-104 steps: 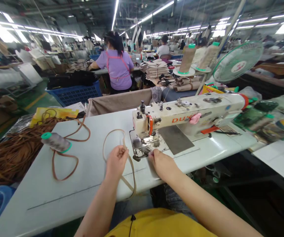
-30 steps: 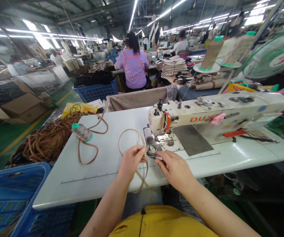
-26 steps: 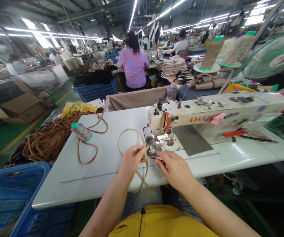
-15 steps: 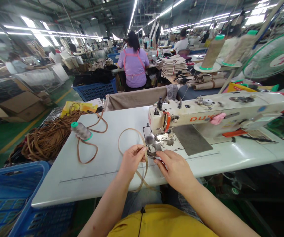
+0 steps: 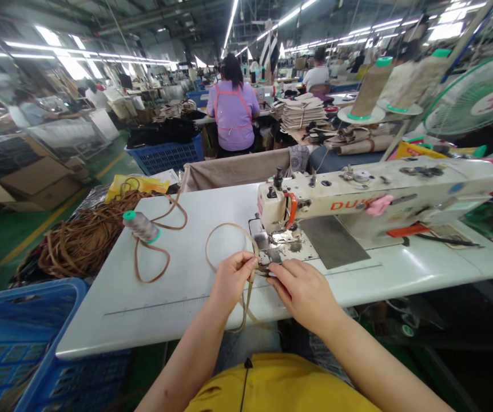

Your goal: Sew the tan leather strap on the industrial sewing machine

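On the white sewing table (image 5: 178,297), the left hand (image 5: 229,280) pinches the tan strap (image 5: 225,229) just before the presser foot (image 5: 267,260) — the right hand (image 5: 304,292) lays fingertips there, its grip hidden. The strap is best kept flat, square to the foot.

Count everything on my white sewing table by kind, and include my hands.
Sewing machine: 1
Grey thread spool: 1
Straps: 2, tan strap and brown strap
Hands: 2, left hand and right hand
Total: 6
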The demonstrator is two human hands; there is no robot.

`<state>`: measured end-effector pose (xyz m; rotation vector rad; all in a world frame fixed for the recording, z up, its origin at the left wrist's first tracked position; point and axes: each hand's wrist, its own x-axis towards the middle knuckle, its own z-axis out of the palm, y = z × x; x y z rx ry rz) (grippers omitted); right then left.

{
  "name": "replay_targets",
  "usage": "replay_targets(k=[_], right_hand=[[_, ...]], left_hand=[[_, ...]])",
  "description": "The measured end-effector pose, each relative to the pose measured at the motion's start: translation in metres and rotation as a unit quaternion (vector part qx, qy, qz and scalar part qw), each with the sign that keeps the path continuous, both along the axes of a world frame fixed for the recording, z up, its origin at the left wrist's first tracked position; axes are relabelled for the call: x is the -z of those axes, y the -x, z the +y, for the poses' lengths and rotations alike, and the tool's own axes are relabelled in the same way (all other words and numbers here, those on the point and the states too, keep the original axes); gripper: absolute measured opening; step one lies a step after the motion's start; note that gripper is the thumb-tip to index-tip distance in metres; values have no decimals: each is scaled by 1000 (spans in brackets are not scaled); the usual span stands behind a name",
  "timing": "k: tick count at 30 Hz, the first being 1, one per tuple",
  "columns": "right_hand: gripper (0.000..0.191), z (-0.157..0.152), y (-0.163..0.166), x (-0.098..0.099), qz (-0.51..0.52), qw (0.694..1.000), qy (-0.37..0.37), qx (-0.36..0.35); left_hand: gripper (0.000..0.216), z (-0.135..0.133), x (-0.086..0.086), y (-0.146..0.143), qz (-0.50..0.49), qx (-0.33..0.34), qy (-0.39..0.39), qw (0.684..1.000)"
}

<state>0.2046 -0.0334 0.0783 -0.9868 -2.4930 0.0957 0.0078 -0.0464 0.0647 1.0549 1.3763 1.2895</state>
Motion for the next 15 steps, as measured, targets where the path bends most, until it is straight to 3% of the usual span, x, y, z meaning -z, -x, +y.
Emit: replay_targets(k=[6, 11, 15], right_hand=[[28, 7, -3, 10, 35, 998, 46, 0], [30, 4, -2, 13, 10, 1000, 25, 11], [27, 4, 0, 16, 74, 991, 110, 16]], left_hand=[[41, -1, 4, -2, 1, 1, 8, 1000], [41, 0, 9, -2, 9, -6, 11, 1000], [40, 2, 8, -2, 12, -12, 15, 1000]])
